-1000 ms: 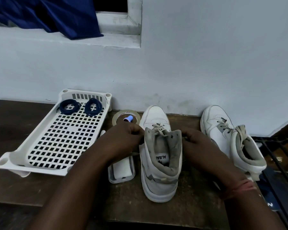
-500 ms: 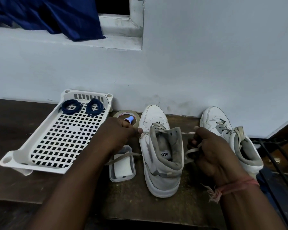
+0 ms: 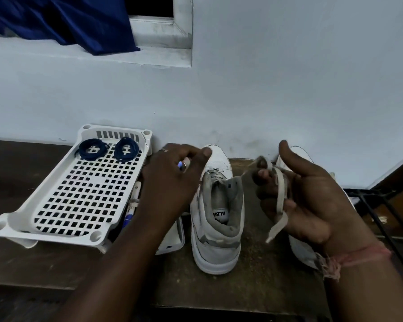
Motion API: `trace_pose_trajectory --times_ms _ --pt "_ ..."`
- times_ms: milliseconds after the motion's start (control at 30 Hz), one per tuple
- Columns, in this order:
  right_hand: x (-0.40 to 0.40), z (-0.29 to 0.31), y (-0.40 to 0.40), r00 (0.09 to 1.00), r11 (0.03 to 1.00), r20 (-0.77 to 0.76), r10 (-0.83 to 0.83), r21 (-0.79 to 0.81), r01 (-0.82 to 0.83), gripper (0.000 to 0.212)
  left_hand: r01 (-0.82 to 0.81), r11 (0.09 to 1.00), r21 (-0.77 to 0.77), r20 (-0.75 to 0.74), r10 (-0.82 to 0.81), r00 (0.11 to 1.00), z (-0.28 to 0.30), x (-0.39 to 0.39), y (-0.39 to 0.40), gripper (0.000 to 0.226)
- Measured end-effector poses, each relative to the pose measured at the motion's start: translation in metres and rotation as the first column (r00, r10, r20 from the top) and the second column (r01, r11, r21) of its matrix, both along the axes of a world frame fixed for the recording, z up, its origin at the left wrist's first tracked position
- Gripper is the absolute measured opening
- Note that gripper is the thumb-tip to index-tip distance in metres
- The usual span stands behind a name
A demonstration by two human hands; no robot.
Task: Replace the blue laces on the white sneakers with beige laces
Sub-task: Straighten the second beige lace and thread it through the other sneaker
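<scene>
The scene was dim and cool, with a bluish cast over the pale wall (image 3: 289,77). Light was soft and even, without glare, and its source could not be told. The dark tabletop (image 3: 21,170) lost most detail in shadow, and the near edge fell almost black. Shadows under the white tray (image 3: 44,219) were faint and diffuse. The raised fingers (image 3: 263,176) of the right hand (image 3: 307,201) looked smeared by motion. Straight lines bowed toward the left and right edges, a wide-angle distortion.
</scene>
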State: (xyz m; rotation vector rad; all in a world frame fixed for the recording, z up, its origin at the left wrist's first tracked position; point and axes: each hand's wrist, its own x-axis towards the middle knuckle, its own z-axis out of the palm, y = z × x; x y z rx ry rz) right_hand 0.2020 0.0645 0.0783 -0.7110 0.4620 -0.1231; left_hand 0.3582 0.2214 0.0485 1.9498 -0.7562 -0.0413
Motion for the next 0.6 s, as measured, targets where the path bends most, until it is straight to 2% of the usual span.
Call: trace_pose_trajectory --times_ms 100,200,300,400,500,567,600 --pt "0.01 0.0 0.011 0.979 0.994 0.198 -0.04 0.109 0.018 0.034 0.267 0.958 -0.104 -0.118 -0.279 0.953 0.016 -0.026 -0.003 0.044" --pt "0.021 0.006 0.025 0.917 0.967 0.314 -0.245 0.152 0.206 0.007 0.418 0.9 -0.122 -0.149 -0.433 0.889 0.02 -0.038 -0.004 0.047" --pt "0.028 0.008 0.031 0.837 0.906 0.35 -0.421 0.122 0.405 0.019 0.434 0.893 -0.119 -0.199 -0.45 0.871 0.024 -0.036 -0.002 0.044" --pt "0.032 0.0 0.034 0.817 0.873 0.324 -0.477 0.063 0.484 0.022 0.398 0.917 -0.036 -0.11 -0.399 0.91 0.022 -0.03 -0.001 0.027" --pt "0.034 -0.004 0.037 0.799 0.838 0.28 -0.533 0.046 0.543 0.019 0.327 0.94 -0.094 -0.1 -0.335 0.937 0.017 -0.022 -0.001 0.018" --pt "0.032 -0.008 0.035 0.774 0.776 0.2 -0.6 -0.09 0.625 0.017 0.268 0.955 -0.125 -0.109 -0.281 0.953 0.018 -0.016 0.001 0.015" --pt "0.03 -0.012 0.031 0.752 0.714 0.151 -0.642 -0.24 0.658 0.015 0.222 0.965 -0.137 -0.102 -0.237 0.966 0.019 -0.013 0.002 0.014"
